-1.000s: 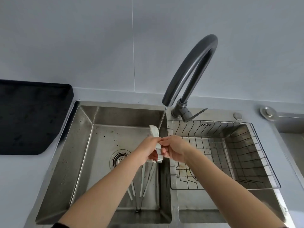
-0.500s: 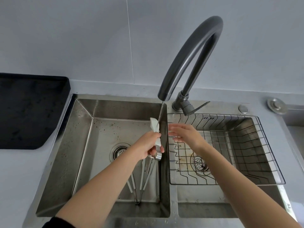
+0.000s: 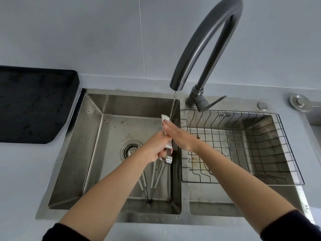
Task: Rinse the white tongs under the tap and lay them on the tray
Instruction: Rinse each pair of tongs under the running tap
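Your left hand (image 3: 157, 148) is clenched round the white tongs (image 3: 167, 134), holding them nearly upright over the left basin of the sink (image 3: 92, 136), close to its right wall, so the thin stream of water (image 3: 172, 106) from the tap (image 3: 205, 42) strikes their white tip and runs down their length. Your right hand (image 3: 180, 138) grips nothing: it lies flat and open against the tongs' right side, fingers (image 3: 169, 126) reaching toward the wet tip, apparently to rub the surface while the water passes. The metal hinge end pokes out below your left fist, pointing at the basin floor, where more utensils (image 3: 151, 181) lie near the front wall. A wire basket (image 3: 243, 148) sits in the right basin. The dark tray (image 3: 34, 105) waits on the worktop (image 3: 22, 171) at the sink's left edge, against the back wall and well apart from the tongs, so the rinse looks unfinished.
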